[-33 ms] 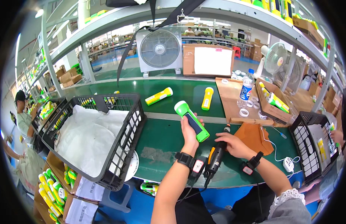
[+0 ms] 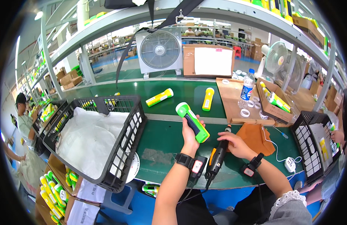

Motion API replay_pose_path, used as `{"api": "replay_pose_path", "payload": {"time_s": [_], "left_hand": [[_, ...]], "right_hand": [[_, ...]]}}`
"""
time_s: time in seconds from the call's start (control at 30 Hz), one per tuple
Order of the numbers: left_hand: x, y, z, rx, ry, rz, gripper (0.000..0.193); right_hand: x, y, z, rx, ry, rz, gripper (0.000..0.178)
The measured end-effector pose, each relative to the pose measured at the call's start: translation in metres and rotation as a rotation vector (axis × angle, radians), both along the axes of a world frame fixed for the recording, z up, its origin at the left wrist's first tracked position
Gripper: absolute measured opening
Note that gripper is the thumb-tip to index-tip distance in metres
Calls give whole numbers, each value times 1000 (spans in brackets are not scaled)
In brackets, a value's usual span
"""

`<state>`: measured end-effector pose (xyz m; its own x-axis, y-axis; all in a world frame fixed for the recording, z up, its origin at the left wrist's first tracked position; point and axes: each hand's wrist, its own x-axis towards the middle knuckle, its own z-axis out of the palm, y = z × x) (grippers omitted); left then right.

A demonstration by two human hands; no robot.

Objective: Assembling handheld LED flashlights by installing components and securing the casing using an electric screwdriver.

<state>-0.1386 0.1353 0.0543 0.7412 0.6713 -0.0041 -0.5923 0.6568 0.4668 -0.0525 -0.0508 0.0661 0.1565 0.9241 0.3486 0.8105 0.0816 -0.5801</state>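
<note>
Green flashlight [image 2: 193, 123] has turned slightly in left hand [image 2: 189, 134]

A pale metal beam [image 2: 233, 13] ran above the box fan [image 2: 159, 50]; left of the fan rose a white pillar [image 2: 82, 13], right a red stool [image 2: 238, 51], below, blue floor [image 2: 146, 206].
</note>
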Motion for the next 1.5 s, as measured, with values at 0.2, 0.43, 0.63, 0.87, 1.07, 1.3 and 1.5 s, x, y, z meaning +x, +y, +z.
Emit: {"api": "replay_pose_path", "payload": {"time_s": [0.2, 0.43, 0.63, 0.87, 1.07, 1.3, 1.5], "left_hand": [[-9, -7, 5, 59, -207, -363, 53], [-7, -13, 8, 137, -271, -494, 56], [-6, -13, 3, 241, -325, -505, 66], [-4, -30, 4, 530, -242, -268, 74], [-7, -42, -4, 799, -64, -212, 105], [6, -27, -12, 776, 19, -273, 83], [18, -14, -22, 549, 256, -214, 47]], "right_hand": [[7, -12, -26, 235, 409, -143, 34], [13, -15, -24, 273, 322, -127, 22], [13, -13, -21, 277, 366, -161, 19], [3, -17, -12, 357, 220, -250, 20], [-38, 13, 23, 188, 170, -230, 74], [27, -116, 57, 687, -272, -897, 64], [134, -356, 116, 46, -579, -1742, 50]]}}
